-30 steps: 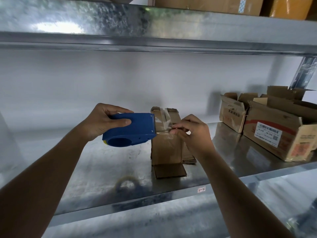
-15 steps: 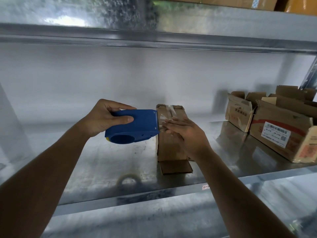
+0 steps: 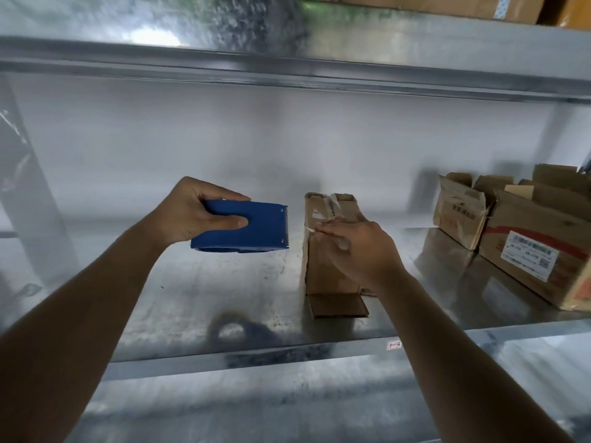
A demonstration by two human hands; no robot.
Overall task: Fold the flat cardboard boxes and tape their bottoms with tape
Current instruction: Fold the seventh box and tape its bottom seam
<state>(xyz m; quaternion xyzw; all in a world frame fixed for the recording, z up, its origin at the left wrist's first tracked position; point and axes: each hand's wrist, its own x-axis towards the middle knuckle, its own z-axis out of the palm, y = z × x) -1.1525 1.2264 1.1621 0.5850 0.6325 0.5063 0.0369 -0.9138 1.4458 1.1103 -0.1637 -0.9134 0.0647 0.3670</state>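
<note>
A small brown cardboard box (image 3: 323,270) stands upright on the metal shelf (image 3: 192,302), with a strip of clear tape (image 3: 332,203) running over its top and down its front. One flap lies flat on the shelf in front of it. My right hand (image 3: 355,247) presses flat against the box's front face, fingers straight over the tape. My left hand (image 3: 192,212) grips a blue tape dispenser (image 3: 246,227), held in the air just left of the box, its serrated edge facing the box without touching it.
Two opened cardboard boxes (image 3: 460,209) (image 3: 540,247) stand at the right end of the shelf. A steel shelf (image 3: 287,59) spans overhead with more boxes (image 3: 447,4) on it. A white wall closes the back, and an upright post (image 3: 28,187) stands at the left.
The dispenser has separated from the box and moved slightly left. My right hand went from pinching the tape to pressing flat on the box's front.
</note>
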